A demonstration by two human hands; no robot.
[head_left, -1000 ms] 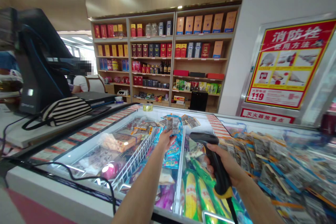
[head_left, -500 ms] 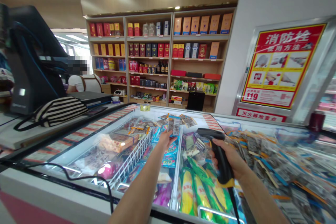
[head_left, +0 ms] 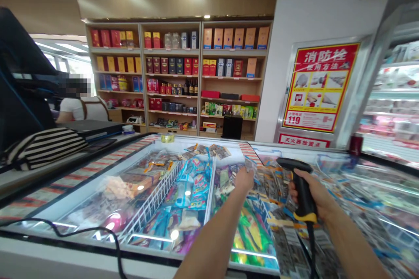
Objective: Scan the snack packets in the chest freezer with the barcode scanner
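My left hand (head_left: 244, 179) reaches out over the glass top of the chest freezer (head_left: 149, 240), its fingers closed on a small flat snack packet (head_left: 251, 164) with a blue edge. My right hand (head_left: 312, 194) is wrapped around the grip of a black and yellow barcode scanner (head_left: 304, 196). The scanner's head faces left, towards the packet, and its cable hangs down. Beneath and beside the right hand lies a heap of similar packets (head_left: 288, 244). A few more packets (head_left: 219, 151) rest on the glass near the far edge.
Under the glass are blue ice-cream packs (head_left: 199, 187) and a white wire basket (head_left: 153, 200). A black cable (head_left: 108, 229) crosses the near left edge. A striped pouch (head_left: 49, 146) lies on the left counter. Beyond, a person (head_left: 83, 109) stands near shelves of boxes (head_left: 170, 65).
My left hand has moved right with the packet, from the middle of the freezer towards the heap. The scanner has shifted right in my right hand. The view has turned right.
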